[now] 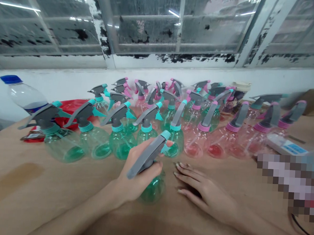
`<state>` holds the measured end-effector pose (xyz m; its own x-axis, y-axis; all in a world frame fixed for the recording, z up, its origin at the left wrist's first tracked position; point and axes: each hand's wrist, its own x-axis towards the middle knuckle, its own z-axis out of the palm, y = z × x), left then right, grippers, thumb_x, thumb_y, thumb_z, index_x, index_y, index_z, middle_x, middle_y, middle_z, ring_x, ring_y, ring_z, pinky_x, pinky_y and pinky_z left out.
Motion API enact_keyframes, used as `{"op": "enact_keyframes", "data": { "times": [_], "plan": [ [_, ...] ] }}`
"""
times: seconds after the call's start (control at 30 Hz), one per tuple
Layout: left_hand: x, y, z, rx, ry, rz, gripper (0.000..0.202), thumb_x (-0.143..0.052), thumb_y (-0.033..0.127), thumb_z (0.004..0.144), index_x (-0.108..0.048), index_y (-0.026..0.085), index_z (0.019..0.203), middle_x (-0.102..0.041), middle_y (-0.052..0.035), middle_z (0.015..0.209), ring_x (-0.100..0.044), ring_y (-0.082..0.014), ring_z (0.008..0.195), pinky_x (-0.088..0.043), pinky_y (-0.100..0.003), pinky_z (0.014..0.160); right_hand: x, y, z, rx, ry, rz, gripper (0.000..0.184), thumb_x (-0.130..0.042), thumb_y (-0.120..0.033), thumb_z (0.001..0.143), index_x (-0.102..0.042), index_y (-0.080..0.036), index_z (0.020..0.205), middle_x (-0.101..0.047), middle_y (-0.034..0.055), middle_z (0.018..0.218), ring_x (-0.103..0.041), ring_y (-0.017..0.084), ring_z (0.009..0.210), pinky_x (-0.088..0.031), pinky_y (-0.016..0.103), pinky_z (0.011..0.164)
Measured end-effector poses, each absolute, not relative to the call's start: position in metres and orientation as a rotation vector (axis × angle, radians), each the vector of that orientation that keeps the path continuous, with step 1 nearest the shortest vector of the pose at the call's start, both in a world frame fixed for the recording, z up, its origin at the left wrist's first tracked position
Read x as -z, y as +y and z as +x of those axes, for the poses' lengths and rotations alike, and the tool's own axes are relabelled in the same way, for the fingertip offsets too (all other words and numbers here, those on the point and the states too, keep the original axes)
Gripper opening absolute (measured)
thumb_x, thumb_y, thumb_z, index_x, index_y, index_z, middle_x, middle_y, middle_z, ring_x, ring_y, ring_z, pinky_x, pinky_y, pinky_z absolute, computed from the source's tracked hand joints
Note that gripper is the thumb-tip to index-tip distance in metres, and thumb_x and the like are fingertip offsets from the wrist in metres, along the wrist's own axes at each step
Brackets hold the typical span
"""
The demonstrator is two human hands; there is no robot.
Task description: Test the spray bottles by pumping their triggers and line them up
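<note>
Green spray bottle (153, 191), its trigger head (148, 156) fitted, is clasped in your left hand (133, 176), apart in front of the lined-up spray bottles (122, 147), already headed; your right hand (207, 190) rests empty.

Forearms (89, 205), two: slim, bare as far up as I can see. Left hand (138, 169): bare. Right hand (202, 185): bare, slender fingers (189, 173), longish, tapering nails (179, 191).
</note>
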<state>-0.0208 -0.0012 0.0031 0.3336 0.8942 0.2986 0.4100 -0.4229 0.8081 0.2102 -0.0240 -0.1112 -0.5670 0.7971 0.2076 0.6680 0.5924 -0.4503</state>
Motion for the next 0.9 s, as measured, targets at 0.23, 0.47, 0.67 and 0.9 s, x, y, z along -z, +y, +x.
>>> {"op": "enact_keyframes", "data": {
  "times": [0.23,0.47,0.67,0.9],
  "plan": [
    [-0.0014,-0.0076,-0.0179,-1.039,1.198,1.889,0.032,-0.054,0.026,0.075,-0.070,0.024,0.103,-0.064,-0.0009,0.080,-0.056,-0.0157,0.063,-0.047,-0.027,0.057,0.1102,-0.0247,0.2104,-0.423,-2.435,-1.158,0.044,-0.049,-0.039,0.097,-0.052,-0.024,0.138,-0.049,0.0055,0.146,-0.043,0.024,0.136,-0.038,0.047,0.112],
    [0.0020,-0.0046,-0.0186,-1.073,1.156,1.857,0.027,-0.055,0.024,0.075,-0.070,0.024,0.098,-0.062,0.0006,0.072,-0.055,-0.0151,0.062,-0.047,-0.026,0.057,0.1099,-0.0252,0.2106,-0.440,-2.409,-1.153,0.044,-0.052,-0.039,0.096,-0.053,-0.026,0.137,-0.050,0.0057,0.145,-0.044,0.026,0.135,-0.038,0.049,0.112],
    [0.0019,-0.0053,-0.0195,-1.066,1.139,1.865,0.032,-0.055,0.024,0.076,-0.069,0.025,0.105,-0.064,0.0000,0.075,-0.059,-0.0171,0.068,-0.049,-0.027,0.062,0.1123,-0.0257,0.2118,-0.454,-2.388,-1.143,0.044,-0.054,-0.037,0.095,-0.051,-0.028,0.138,-0.050,0.0043,0.145,-0.043,0.026,0.135,-0.038,0.049,0.112],
    [-0.0007,-0.0032,-0.0194,-0.995,1.093,1.850,0.037,-0.055,0.023,0.076,-0.066,0.025,0.111,-0.058,0.0023,0.071,-0.055,-0.0166,0.067,-0.046,-0.027,0.062,0.1119,-0.0257,0.2114,-0.430,-2.417,-1.159,0.044,-0.052,-0.037,0.096,-0.051,-0.026,0.139,-0.048,0.0046,0.146,-0.042,0.026,0.136,-0.037,0.049,0.113]
  ]
}}
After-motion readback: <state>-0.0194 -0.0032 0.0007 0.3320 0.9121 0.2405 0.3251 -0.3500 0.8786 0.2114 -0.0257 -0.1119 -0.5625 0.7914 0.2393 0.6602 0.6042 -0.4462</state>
